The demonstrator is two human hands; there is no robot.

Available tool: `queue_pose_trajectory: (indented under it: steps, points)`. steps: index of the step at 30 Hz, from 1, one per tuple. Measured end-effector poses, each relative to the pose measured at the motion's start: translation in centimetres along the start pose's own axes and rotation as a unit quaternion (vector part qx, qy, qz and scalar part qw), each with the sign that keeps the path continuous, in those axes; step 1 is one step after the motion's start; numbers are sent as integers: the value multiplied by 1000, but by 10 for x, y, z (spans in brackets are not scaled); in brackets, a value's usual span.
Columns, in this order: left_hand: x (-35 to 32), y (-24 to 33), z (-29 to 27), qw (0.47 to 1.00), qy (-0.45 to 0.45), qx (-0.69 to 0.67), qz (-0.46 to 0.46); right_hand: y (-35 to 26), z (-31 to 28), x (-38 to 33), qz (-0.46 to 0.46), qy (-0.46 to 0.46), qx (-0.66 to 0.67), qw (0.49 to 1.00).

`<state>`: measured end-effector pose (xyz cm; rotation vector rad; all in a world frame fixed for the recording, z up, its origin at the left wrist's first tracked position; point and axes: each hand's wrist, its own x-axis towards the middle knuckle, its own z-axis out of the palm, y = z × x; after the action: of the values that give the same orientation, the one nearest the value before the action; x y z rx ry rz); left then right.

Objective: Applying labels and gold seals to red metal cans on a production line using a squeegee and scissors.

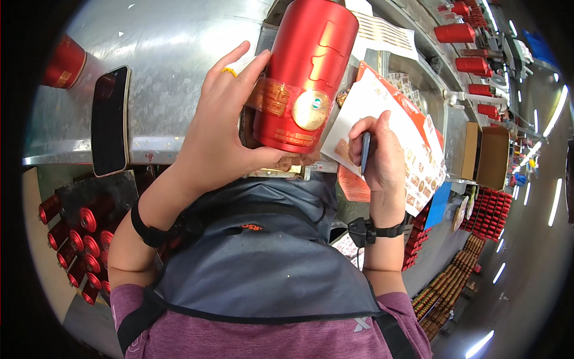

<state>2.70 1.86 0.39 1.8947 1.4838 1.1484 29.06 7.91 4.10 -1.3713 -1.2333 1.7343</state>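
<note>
A large red metallic canister (311,54) lies lengthwise before me, its base toward me. Around its lower part runs a clear band with gold print and a round gold seal (311,109). My left hand (224,113) spans its lower left side, thumb at the base and forefinger along the wall. One finger wears a white cover with a yellow band (230,71). My right hand (382,149) is closed around a slim dark tool (365,152), whose exact kind I cannot make out. It hovers over the white backing sheet (353,122), beside sheets of gold and brown stickers (424,179).
A black phone (110,122) and another red canister (64,63) rest on the metal bench (167,78) at left. Below it stand several red canisters (89,245). An open cardboard box (494,155), stacked red canisters (487,214) and a workline lie to the right.
</note>
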Motion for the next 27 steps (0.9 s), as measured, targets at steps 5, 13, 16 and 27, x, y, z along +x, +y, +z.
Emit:
queue_pose_trajectory:
  steps: [5,13,16,27]
  points:
    - [-1,-3,5,996,-28,-78,-23,3,-6,-5,-24,20,52,998]
    - [1,-8,16,963,-2,-238,-126,3,0,-11,-39,44,69,996]
    - [0,-8,18,966,7,-236,-109,4,1,-11,-41,41,66,996]
    - [-2,-19,19,963,15,-258,-75,6,1,-10,-42,82,76,993]
